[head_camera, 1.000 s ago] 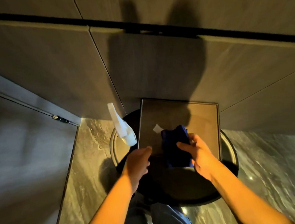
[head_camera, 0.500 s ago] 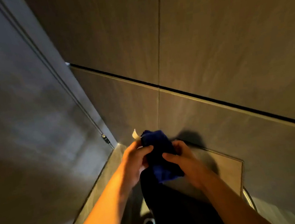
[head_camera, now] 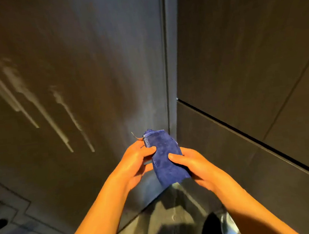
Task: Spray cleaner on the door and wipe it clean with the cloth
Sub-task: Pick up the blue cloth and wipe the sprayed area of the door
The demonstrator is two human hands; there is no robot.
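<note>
Hands, left (head_camera: pixel 136 162) and right (head_camera: pixel 192 162), both clamp a folded blue cloth (head_camera: pixel 164 158) before the streaked door (head_camera: pixel 68 88).

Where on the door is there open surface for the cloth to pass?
The dark door panel is bare between the pale drip streaks and its right-hand edge. Low down it is crowded: the left hand and right hand hold the folded blue cloth.

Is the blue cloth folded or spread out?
Folded: the blue cloth is a compact thick strip pinched between the left hand and right hand.
</note>
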